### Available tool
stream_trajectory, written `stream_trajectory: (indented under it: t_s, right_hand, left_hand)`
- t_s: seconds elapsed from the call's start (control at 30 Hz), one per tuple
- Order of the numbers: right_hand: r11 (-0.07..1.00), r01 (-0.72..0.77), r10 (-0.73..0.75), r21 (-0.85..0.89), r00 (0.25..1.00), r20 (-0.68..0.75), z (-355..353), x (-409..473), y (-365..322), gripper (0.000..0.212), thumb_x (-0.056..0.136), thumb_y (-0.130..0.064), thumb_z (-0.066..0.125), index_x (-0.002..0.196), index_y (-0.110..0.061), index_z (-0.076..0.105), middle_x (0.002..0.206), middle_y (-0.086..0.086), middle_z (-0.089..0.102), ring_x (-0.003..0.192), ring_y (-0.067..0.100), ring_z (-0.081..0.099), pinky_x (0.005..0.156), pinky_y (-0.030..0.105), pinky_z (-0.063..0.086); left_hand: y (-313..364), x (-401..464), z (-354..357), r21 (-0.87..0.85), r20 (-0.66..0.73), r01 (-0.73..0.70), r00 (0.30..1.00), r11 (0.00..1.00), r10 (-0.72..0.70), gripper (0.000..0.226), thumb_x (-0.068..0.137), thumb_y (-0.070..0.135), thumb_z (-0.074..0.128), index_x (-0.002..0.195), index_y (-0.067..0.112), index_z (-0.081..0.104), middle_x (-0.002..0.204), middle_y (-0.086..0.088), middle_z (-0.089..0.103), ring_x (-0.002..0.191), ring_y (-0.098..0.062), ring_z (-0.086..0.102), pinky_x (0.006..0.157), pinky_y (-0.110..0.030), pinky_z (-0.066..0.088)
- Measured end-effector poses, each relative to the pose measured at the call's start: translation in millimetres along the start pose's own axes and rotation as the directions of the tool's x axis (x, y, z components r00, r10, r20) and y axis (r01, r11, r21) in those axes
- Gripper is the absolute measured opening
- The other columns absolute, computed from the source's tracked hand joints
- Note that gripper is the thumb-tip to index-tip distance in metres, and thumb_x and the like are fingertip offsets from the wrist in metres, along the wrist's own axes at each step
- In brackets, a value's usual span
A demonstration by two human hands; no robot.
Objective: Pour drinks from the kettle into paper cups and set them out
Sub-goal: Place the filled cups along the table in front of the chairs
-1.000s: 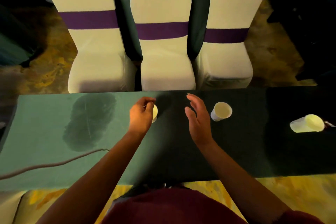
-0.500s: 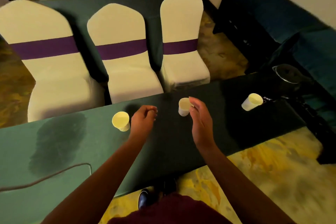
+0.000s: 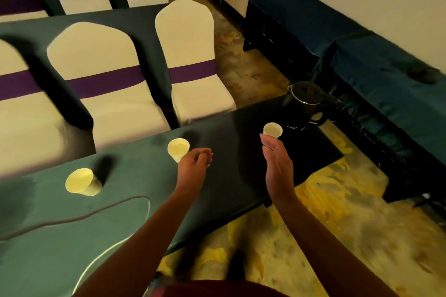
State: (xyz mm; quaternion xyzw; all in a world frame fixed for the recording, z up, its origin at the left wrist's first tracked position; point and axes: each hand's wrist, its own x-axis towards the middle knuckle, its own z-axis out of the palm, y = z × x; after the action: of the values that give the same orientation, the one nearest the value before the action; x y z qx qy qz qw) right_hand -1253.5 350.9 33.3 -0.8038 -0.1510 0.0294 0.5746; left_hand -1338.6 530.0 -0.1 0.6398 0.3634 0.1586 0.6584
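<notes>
Three pale paper cups stand on the green-clothed table (image 3: 135, 200): a left cup (image 3: 80, 182), a middle cup (image 3: 178, 149) and a right cup (image 3: 272, 130). A black kettle (image 3: 305, 101) sits at the table's far right corner, just behind the right cup. My left hand (image 3: 195, 167) is loosely curled with nothing in it, right beside the middle cup. My right hand (image 3: 277, 169) is flat with its fingers straight. Its fingertips reach the near side of the right cup without closing around it.
A thin cable (image 3: 96, 213) trails over the table's left part, near a dark damp patch (image 3: 14, 198). White-covered chairs with purple bands (image 3: 108, 84) stand behind the table. Dark-draped side tables (image 3: 362, 60) line the right wall. The table ends at right (image 3: 337, 157).
The view has swung right, bringing the kettle into sight. Both hands have shifted right along the table: the left hand away from the cup it set down, the right hand up to the right cup.
</notes>
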Motion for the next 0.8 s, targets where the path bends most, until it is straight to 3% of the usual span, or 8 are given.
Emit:
stream_trajectory:
  t_s: [0.23, 0.37, 0.43, 0.67, 0.8]
  right_hand:
    - [1.0, -0.014, 0.014, -0.017, 0.999, -0.034, -69.1, 46.4, 39.9, 0.042, 0.097, -0.027, 0.042, 0.129, -0.009, 0.064, 0.126, 0.003, 0.065, 0.11, -0.01, 0.056, 0.088, 0.003, 0.04]
    - [0.998, -0.059, 0.057, -0.027, 0.996, -0.074, -80.1, 70.7, 66.2, 0.044, 0.098, -0.026, 0.04, 0.131, -0.009, 0.063, 0.129, 0.004, 0.065, 0.121, 0.012, 0.059, 0.105, 0.029, 0.048]
    - [0.995, -0.097, 0.094, -0.025, 0.992, -0.086, -78.5, 80.0, 79.1, 0.044, 0.098, -0.027, 0.04, 0.131, -0.01, 0.063, 0.129, 0.004, 0.066, 0.122, 0.014, 0.06, 0.107, 0.038, 0.049]
    - [0.977, -0.201, 0.208, 0.064, 0.972, -0.113, -69.4, 120.8, 122.9, 0.051, 0.096, -0.041, 0.042, 0.13, -0.011, 0.065, 0.13, 0.004, 0.067, 0.124, 0.017, 0.061, 0.11, 0.051, 0.046]
    - [0.966, -0.243, 0.251, 0.093, 0.963, -0.093, -61.5, 146.2, 144.8, 0.057, 0.093, -0.043, 0.04, 0.137, -0.012, 0.061, 0.136, 0.004, 0.065, 0.128, 0.016, 0.059, 0.112, 0.049, 0.045]
  left_hand:
    - [-9.2, 15.4, 81.2, -0.004, 0.03, 0.037, 0.999, 0.999, -0.037, 0.027, 0.092, 0.013, 0.054, 0.083, 0.03, 0.073, 0.084, 0.002, 0.075, 0.086, -0.02, 0.071, 0.087, -0.041, 0.059]
    - [-18.8, 38.4, 100.0, 0.008, 0.005, 0.071, 0.997, 0.997, -0.071, 0.027, 0.094, 0.008, 0.053, 0.085, 0.026, 0.071, 0.087, 0.0, 0.074, 0.087, -0.02, 0.069, 0.085, -0.037, 0.057]
    - [-24.9, 53.1, 106.2, 0.026, 0.012, 0.088, 0.996, 0.996, -0.088, 0.028, 0.094, 0.008, 0.053, 0.085, 0.028, 0.071, 0.088, -0.001, 0.074, 0.089, -0.023, 0.07, 0.087, -0.04, 0.057]
    - [-40.3, 102.3, 135.7, 0.169, 0.056, 0.112, 0.991, 0.979, -0.123, 0.022, 0.093, 0.016, 0.054, 0.089, 0.027, 0.073, 0.091, -0.003, 0.075, 0.09, -0.023, 0.072, 0.091, -0.046, 0.057]
    - [-45.5, 118.9, 150.9, 0.182, 0.049, 0.139, 0.987, 0.973, -0.15, 0.021, 0.094, 0.015, 0.053, 0.098, 0.02, 0.073, 0.094, -0.006, 0.076, 0.092, -0.023, 0.072, 0.092, -0.045, 0.057]
